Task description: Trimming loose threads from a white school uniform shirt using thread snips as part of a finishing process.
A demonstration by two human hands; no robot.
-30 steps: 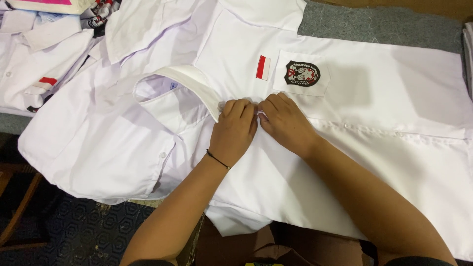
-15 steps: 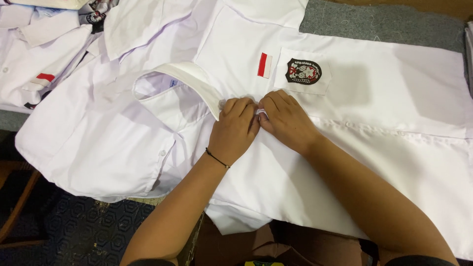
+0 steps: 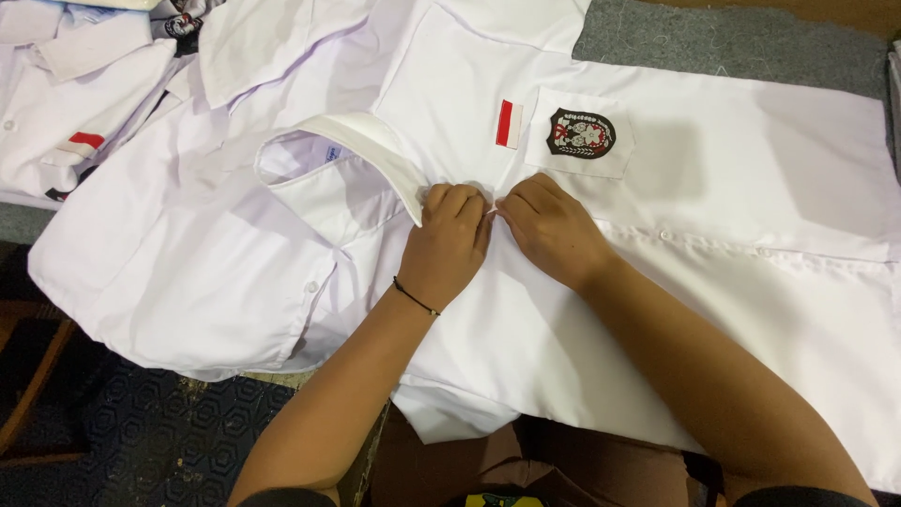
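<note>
Ideally the left hand (image 3: 449, 246) and right hand (image 3: 554, 230), pinching the white shirt (image 3: 713, 178) placket just below its collar (image 3: 371, 150) on the table, keep both edges flat and aligned

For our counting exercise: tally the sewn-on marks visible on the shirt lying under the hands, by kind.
Red-and-white flag patch: 1
Dark crest badge on the pocket: 1
White buttons along the shirt front: 2 visible, others may be hidden
Total: 4
</note>
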